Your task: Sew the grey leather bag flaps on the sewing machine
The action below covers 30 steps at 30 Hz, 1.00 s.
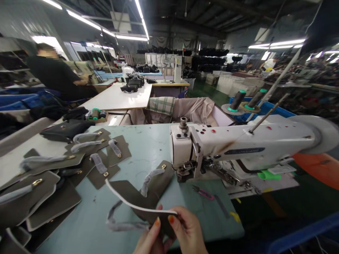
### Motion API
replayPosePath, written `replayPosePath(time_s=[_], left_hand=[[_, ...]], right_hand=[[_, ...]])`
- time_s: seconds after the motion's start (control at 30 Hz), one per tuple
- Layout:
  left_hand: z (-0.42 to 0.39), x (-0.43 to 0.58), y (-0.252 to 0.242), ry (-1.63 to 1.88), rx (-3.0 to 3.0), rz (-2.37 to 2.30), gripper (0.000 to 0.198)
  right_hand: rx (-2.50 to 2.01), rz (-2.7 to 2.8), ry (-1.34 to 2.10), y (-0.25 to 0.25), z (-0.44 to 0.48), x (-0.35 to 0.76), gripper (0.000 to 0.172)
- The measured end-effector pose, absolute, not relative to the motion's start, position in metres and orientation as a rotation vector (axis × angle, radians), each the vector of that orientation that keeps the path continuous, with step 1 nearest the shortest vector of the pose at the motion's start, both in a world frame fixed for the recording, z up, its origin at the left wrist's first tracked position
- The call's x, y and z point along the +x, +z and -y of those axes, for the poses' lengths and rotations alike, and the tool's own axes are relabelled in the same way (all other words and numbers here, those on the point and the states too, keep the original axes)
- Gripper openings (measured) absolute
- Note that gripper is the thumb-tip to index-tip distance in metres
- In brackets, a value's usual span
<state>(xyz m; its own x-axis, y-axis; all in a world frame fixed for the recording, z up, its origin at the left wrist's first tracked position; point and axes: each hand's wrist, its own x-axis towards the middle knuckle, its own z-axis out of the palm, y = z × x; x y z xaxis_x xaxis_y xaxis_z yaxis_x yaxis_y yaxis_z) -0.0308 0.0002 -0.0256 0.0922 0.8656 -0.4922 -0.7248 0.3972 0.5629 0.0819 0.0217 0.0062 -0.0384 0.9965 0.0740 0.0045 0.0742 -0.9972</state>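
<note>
Currently, the left hand (151, 237) and right hand (190, 230) both pinch a white-edged brown panel (148, 214), held up to the near left of the sewing machine (212, 141). The step appears to be working or squaring its edge by hand; the next move likely calls for a steady two-handed grip.

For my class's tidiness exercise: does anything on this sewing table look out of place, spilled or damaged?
Nothing looks spilled or broken. Slightly odd: a yellow scrap sits like litter at the right edge of the table, and snips lie loose beside the sewing machine. The panels at left overlap untidily at uneven angles.
</note>
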Motion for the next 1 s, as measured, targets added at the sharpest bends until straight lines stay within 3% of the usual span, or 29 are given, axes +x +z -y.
replayPosePath(time_s=[0.17,0.4,0.63,0.8,1.0], left_hand=[[-0.038,-0.035,-0.005,1.234,0.224,-1.114,0.045],[-0.086,-0.028,-0.013,1.282,0.491,-1.189,0.038],[-0.136,-0.014,-0.021,1.242,0.629,-1.088,0.034],[-0.156,-0.013,-0.028,1.238,0.792,-1.066,0.018],[-0.164,-0.011,-0.036,1.253,0.850,-1.052,0.014]], right_hand=[[-1.251,1.436,1.125,-0.003,-0.031,0.089,0.036],[-1.306,1.499,1.380,-0.010,-0.062,0.111,0.047],[-1.361,1.392,1.328,-0.037,-0.100,0.121,0.035],[-1.380,1.252,1.312,-0.053,-0.106,0.114,0.038],[-1.398,1.127,1.272,-0.052,-0.104,0.109,0.037]])
